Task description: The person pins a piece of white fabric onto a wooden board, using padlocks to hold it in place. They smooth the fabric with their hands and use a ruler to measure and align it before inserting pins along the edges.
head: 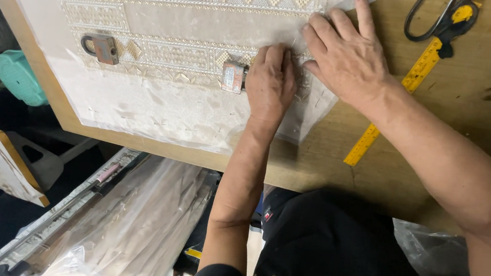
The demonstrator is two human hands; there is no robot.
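As the cream patterned fabric point(208, 26) lies spread on the wooden table point(478, 88), both hands press on its right edge. Left hand point(271, 80) lies knuckles up, fingers curled onto the cloth just right of the nearest padlock point(233, 77); it pins rather than grips anything, as far as I can tell. Right hand point(345, 54) is flat and open, just right of the left. Two more padlocks sit further left on the fabric. Looks thin, limp and light, likely to slide or wrinkle; best held at its edges or pinned flat. Yellow ruler point(393, 104) and scissors point(440, 19) lie right of the fabric.
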